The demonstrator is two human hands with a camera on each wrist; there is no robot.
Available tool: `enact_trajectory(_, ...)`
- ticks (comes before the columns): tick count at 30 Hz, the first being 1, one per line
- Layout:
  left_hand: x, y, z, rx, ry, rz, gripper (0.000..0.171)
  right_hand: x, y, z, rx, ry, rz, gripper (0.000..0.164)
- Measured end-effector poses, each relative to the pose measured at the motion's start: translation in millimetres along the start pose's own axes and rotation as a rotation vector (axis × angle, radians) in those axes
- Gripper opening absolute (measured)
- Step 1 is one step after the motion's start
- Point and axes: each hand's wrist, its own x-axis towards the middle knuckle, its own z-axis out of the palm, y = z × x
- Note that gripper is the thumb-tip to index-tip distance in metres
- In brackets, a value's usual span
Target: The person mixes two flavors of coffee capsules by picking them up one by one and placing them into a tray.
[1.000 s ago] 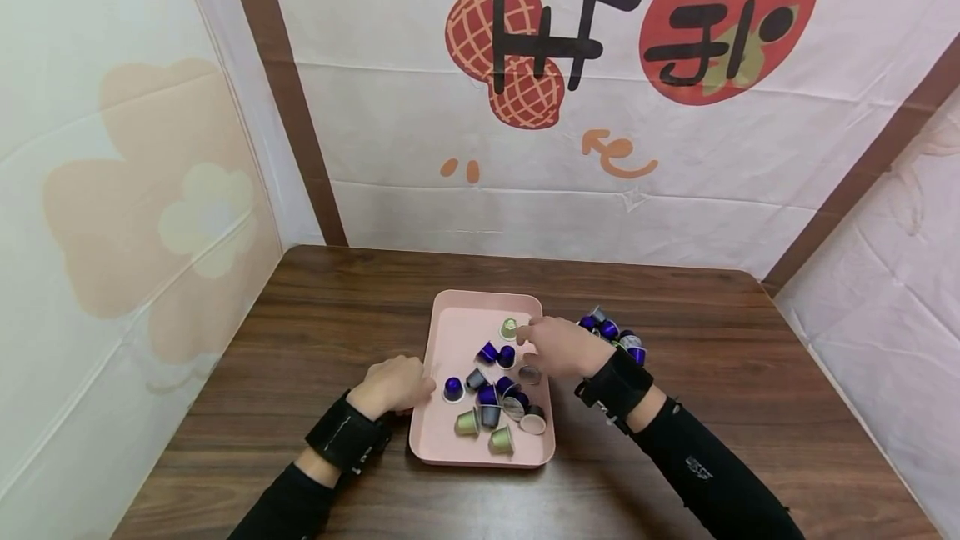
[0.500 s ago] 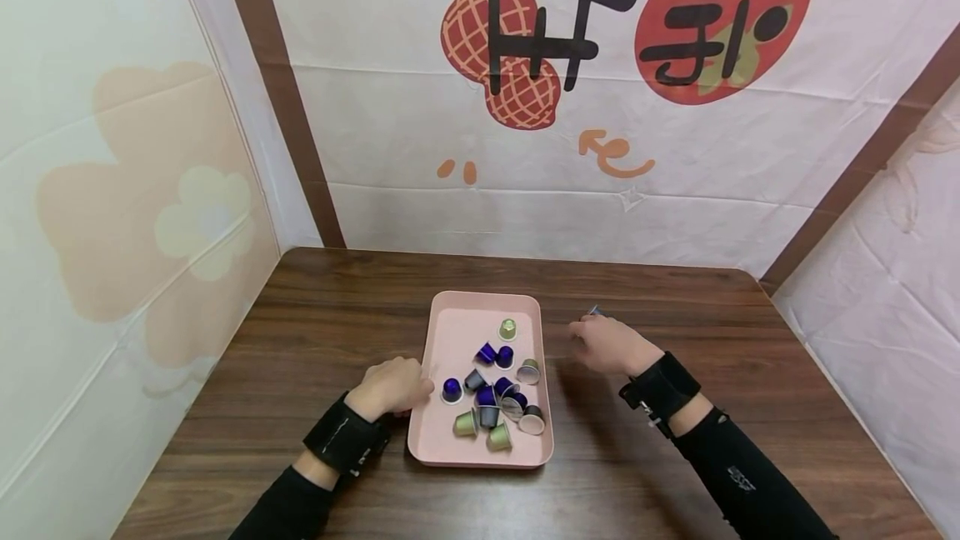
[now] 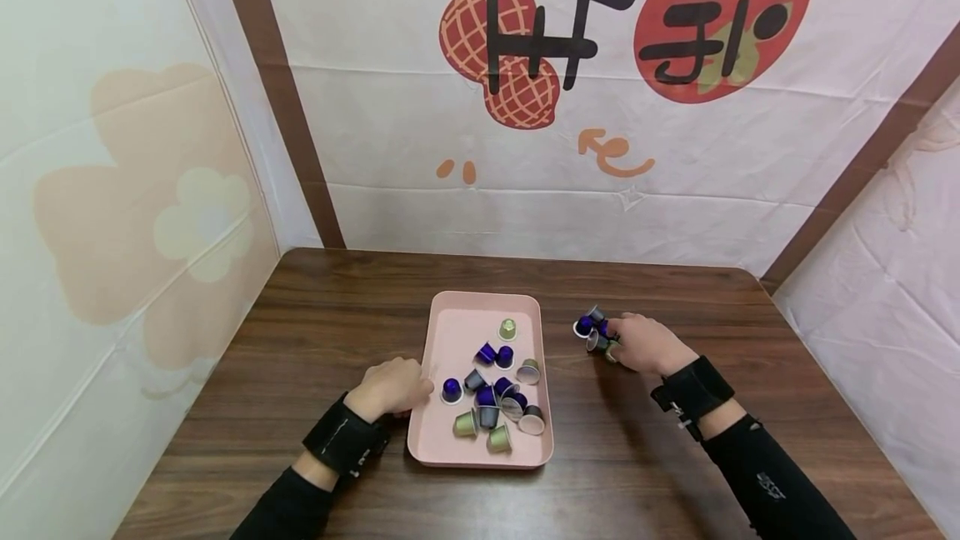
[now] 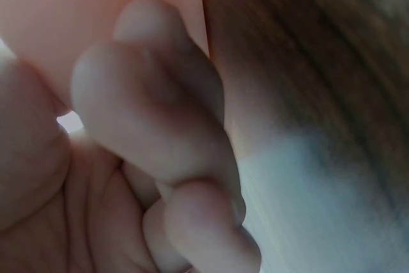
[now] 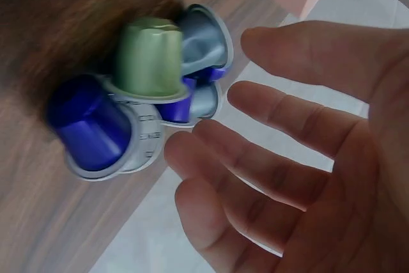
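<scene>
My left hand (image 3: 392, 386) grips the left rim of a pink tray (image 3: 456, 319); in the left wrist view its fingers (image 4: 153, 107) curl beside the tray wall. Several coffee capsules lie in the tray, among them a blue capsule (image 3: 452, 390) and a green capsule (image 3: 499, 439). Right of the tray, my right hand (image 3: 648, 344) reaches to a small pile of capsules on the table. Up close, its fingers are spread and hold nothing. Nearest them are a green capsule (image 5: 150, 62), a grey capsule (image 5: 208, 43) and a dark blue capsule (image 5: 92, 126).
Both the tray and the pile stand on a brown wooden table (image 3: 352, 298). Behind it hangs a white printed cloth (image 3: 390, 215), with more cloth at the left and right sides. The pile sits a short way off the tray's right rim.
My right hand has moved from over the tray to the capsule pile on the right. A greenish capsule is now visible by the tray's right wall. The left hand stays at the rim.
</scene>
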Motion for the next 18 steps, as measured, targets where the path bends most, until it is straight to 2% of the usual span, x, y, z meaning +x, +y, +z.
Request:
enact_trajectory(8, -2.0, 0.4, -0.4, -0.007, 0.004, 0.001, 0.033, 2, 8, 10, 0.018, -0.047, -0.003, 0.018)
enact_trajectory(18, -1.0, -0.8, 0.4, 0.000, 0.012, 0.010, 0.032, 2, 8, 16, -0.008, -0.049, -0.008, 0.024)
